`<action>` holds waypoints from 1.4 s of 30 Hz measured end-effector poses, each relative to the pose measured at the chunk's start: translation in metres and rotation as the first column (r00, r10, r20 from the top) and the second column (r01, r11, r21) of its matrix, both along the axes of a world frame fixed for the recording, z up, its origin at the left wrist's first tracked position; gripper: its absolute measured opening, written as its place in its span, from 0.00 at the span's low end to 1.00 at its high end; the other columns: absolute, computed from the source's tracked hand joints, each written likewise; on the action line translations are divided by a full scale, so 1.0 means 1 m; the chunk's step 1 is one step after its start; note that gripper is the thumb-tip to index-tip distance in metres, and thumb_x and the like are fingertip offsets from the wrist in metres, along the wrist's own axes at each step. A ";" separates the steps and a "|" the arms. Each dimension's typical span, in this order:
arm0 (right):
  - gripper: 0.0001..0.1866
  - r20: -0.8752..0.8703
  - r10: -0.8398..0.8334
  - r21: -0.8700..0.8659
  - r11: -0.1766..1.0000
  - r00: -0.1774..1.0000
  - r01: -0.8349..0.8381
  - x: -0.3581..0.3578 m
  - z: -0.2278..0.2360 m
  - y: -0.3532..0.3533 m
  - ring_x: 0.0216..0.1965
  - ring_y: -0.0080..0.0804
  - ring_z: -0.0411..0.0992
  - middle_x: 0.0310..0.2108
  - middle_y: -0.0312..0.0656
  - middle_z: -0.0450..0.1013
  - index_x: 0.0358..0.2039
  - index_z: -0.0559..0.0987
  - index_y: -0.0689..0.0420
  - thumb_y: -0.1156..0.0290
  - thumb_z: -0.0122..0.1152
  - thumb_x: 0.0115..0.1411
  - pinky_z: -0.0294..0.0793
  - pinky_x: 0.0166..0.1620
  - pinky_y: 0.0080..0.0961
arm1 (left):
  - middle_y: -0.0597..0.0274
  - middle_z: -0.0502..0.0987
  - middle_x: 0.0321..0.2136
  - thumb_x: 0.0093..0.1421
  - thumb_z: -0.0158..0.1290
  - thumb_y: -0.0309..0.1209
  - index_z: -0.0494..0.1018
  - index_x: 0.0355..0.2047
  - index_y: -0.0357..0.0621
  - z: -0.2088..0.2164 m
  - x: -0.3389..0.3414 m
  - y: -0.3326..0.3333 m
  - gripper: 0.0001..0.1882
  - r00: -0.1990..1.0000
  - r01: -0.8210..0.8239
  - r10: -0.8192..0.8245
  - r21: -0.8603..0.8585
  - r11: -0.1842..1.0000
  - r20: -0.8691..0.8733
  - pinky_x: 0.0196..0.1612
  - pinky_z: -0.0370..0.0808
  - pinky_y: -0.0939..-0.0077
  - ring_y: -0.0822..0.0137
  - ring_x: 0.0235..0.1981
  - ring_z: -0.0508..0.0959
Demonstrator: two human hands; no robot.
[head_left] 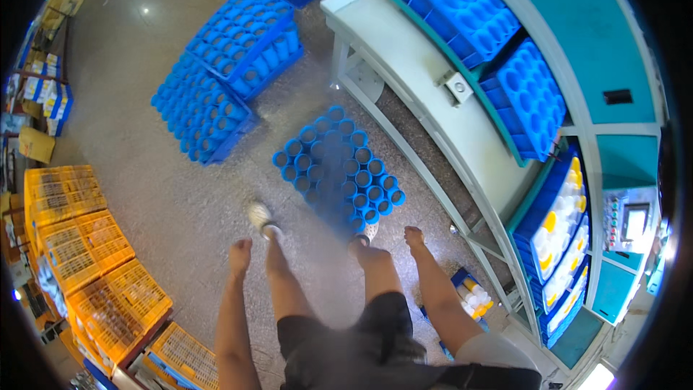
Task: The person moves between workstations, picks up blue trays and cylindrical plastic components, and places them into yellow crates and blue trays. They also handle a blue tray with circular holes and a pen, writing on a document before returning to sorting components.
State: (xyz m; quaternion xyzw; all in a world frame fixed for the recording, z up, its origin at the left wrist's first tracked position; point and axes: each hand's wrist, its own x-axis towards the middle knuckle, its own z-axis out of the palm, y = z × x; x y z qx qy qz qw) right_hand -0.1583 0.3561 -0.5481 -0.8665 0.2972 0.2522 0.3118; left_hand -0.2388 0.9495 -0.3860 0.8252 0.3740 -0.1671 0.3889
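The person stands on a speckled grey floor (180,195), seen from above, with both arms hanging down and both hands free of any load. The left hand (240,252) hangs beside the left leg with the fingers curled loosely inward; it holds nothing and touches nothing. The right hand (413,235) hangs by the right leg, its fingers drawn together in a loose curl, also holding nothing, though at this size it is hard to be sure how tightly they are closed.

Just ahead of the feet, a little right of centre, a blue tray of round cups (338,167) lies flat on the floor; it looks slightly blurred. Its near corner is close to the right shoe (370,232) and near the right hand, but not touching the hand. The left shoe (260,218) is to the left of it, on bare floor.

Farther off and to the left, two more blue cup trays (224,72) lie on the floor, one overlapping the other. On the right runs a pale workbench (433,115) with a teal frame, carrying blue trays (498,50) on its sloped shelf and, nearer, trays of white bottles with yellow caps (563,245). Yellow mesh crates (86,253) are stacked at the near left.
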 end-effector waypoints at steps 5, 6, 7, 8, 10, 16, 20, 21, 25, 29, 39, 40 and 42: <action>0.18 -0.190 -0.410 0.070 0.901 0.892 0.429 -0.003 -0.132 0.014 0.42 0.45 0.78 0.38 0.49 0.80 0.38 0.82 0.57 0.56 0.55 0.62 0.77 0.44 0.40 | 0.37 0.81 0.32 0.66 0.51 0.52 0.79 0.39 0.35 -0.209 0.227 0.023 0.27 0.984 0.172 -0.172 0.013 0.985 0.045 0.39 0.74 0.53 0.44 0.39 0.83; 0.18 -0.202 -0.454 0.080 0.876 0.868 0.476 -0.003 -0.158 0.017 0.42 0.45 0.78 0.39 0.49 0.80 0.39 0.82 0.57 0.56 0.55 0.62 0.76 0.44 0.40 | 0.37 0.81 0.36 0.66 0.50 0.54 0.79 0.41 0.34 -0.253 0.269 0.019 0.29 0.982 0.153 -0.144 -0.067 0.986 0.124 0.42 0.75 0.52 0.43 0.42 0.82; 0.18 -0.207 -0.498 0.092 0.847 0.842 0.524 -0.002 -0.185 0.024 0.43 0.45 0.77 0.39 0.50 0.80 0.39 0.82 0.57 0.56 0.55 0.62 0.76 0.44 0.40 | 0.35 0.80 0.44 0.66 0.48 0.59 0.78 0.46 0.33 -0.294 0.308 0.013 0.35 0.973 0.177 -0.165 -0.062 0.982 0.164 0.51 0.74 0.54 0.42 0.50 0.79; 0.18 -0.208 -0.538 0.108 0.817 0.817 0.566 -0.001 -0.209 0.032 0.43 0.45 0.77 0.39 0.50 0.79 0.39 0.82 0.57 0.56 0.55 0.62 0.76 0.44 0.40 | 0.35 0.78 0.49 0.66 0.46 0.61 0.77 0.51 0.34 -0.332 0.348 0.005 0.38 0.969 0.212 -0.198 -0.084 0.974 0.147 0.56 0.71 0.56 0.42 0.55 0.76; 0.18 -0.206 -0.610 0.139 0.756 0.765 0.640 0.001 -0.252 0.051 0.43 0.46 0.77 0.40 0.50 0.79 0.39 0.82 0.57 0.55 0.55 0.63 0.76 0.45 0.40 | 0.36 0.73 0.57 0.66 0.43 0.65 0.73 0.58 0.35 -0.386 0.398 -0.012 0.42 0.959 0.283 -0.275 -0.201 0.938 0.068 0.64 0.65 0.58 0.43 0.62 0.71; 0.19 -0.174 -0.747 0.223 0.605 0.641 0.765 0.008 -0.308 0.100 0.45 0.46 0.76 0.41 0.50 0.78 0.40 0.82 0.57 0.55 0.54 0.63 0.75 0.46 0.41 | 0.46 0.72 0.61 0.68 0.38 0.67 0.70 0.63 0.38 -0.445 0.461 -0.043 0.44 0.897 0.308 -0.443 -0.730 0.611 0.008 0.66 0.66 0.65 0.56 0.63 0.70; 0.19 -0.162 -0.788 0.266 0.544 0.593 0.796 0.011 -0.307 0.122 0.45 0.46 0.76 0.42 0.50 0.78 0.41 0.81 0.57 0.55 0.54 0.63 0.75 0.46 0.42 | 0.47 0.72 0.61 0.69 0.35 0.65 0.70 0.63 0.40 -0.463 0.453 -0.042 0.42 0.873 0.337 -0.488 -0.728 0.598 0.003 0.65 0.67 0.64 0.55 0.61 0.71; 0.19 -0.157 -0.792 0.276 0.538 0.589 0.797 0.013 -0.304 0.126 0.46 0.46 0.76 0.42 0.50 0.78 0.41 0.81 0.57 0.54 0.53 0.64 0.75 0.47 0.42 | 0.47 0.73 0.60 0.70 0.35 0.64 0.71 0.62 0.40 -0.469 0.447 -0.047 0.41 0.789 0.585 -0.601 -0.451 0.674 0.126 0.65 0.65 0.64 0.54 0.62 0.71; 0.20 -0.155 -0.801 0.309 0.516 0.578 0.799 0.014 -0.280 0.141 0.46 0.47 0.76 0.44 0.51 0.77 0.42 0.81 0.57 0.54 0.53 0.64 0.74 0.47 0.42 | 0.34 0.62 0.66 0.72 0.35 0.51 0.60 0.69 0.49 -0.473 0.412 -0.026 0.32 0.776 0.591 -0.630 -0.397 0.702 0.043 0.68 0.61 0.54 0.40 0.66 0.65; 0.20 -0.166 -0.785 0.321 0.529 0.597 0.785 0.015 -0.231 0.157 0.47 0.47 0.75 0.45 0.51 0.77 0.43 0.81 0.57 0.54 0.53 0.64 0.74 0.48 0.43 | 0.36 0.61 0.67 0.72 0.36 0.51 0.61 0.69 0.48 -0.422 0.338 0.032 0.32 0.885 0.404 -0.463 -0.413 0.816 -0.049 0.68 0.61 0.54 0.41 0.66 0.65; 0.21 -0.137 -0.682 0.353 0.644 0.718 0.679 0.067 -0.008 0.259 0.49 0.48 0.74 0.47 0.51 0.75 0.44 0.80 0.57 0.53 0.52 0.65 0.73 0.50 0.44 | 0.38 0.62 0.67 0.72 0.37 0.52 0.61 0.69 0.47 -0.135 0.205 0.232 0.32 0.917 0.219 -0.333 -0.419 0.881 -0.219 0.68 0.62 0.55 0.43 0.66 0.65; 0.21 -0.128 -0.673 0.355 0.655 0.729 0.667 0.075 0.017 0.279 0.50 0.48 0.74 0.47 0.51 0.75 0.45 0.80 0.57 0.53 0.52 0.65 0.73 0.50 0.44 | 0.38 0.62 0.67 0.72 0.37 0.52 0.61 0.69 0.47 -0.104 0.211 0.260 0.32 0.916 0.226 -0.338 -0.417 0.880 -0.217 0.68 0.62 0.55 0.43 0.66 0.65; 0.21 -0.114 -0.661 0.376 0.662 0.742 0.648 0.093 0.059 0.322 0.50 0.48 0.74 0.48 0.52 0.75 0.45 0.80 0.57 0.53 0.52 0.65 0.73 0.51 0.44 | 0.39 0.62 0.67 0.72 0.37 0.52 0.61 0.69 0.47 -0.047 0.228 0.315 0.32 0.917 0.241 -0.341 -0.396 0.886 -0.206 0.68 0.62 0.55 0.44 0.66 0.65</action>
